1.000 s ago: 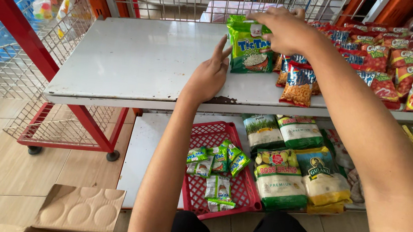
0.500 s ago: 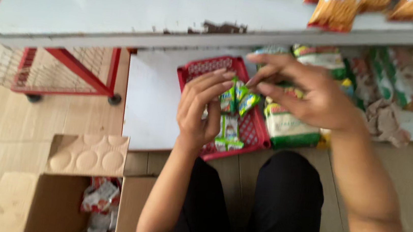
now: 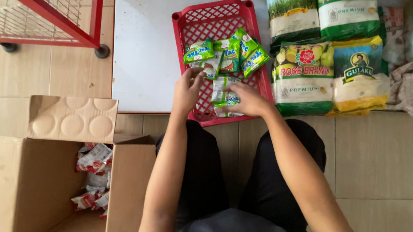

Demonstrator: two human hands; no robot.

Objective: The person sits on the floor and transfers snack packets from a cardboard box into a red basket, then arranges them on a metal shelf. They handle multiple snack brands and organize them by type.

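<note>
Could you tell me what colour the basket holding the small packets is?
Red basket, head view.

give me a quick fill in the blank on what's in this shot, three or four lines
1. Both hands reach into a ____ plastic basket.
2. The left hand and right hand touch small ____ sachets.
3. The open cardboard box on the floor holds red and ____ packets.
4. The basket rests on a low ____ shelf.

Missing words: red; green; white; white
</note>
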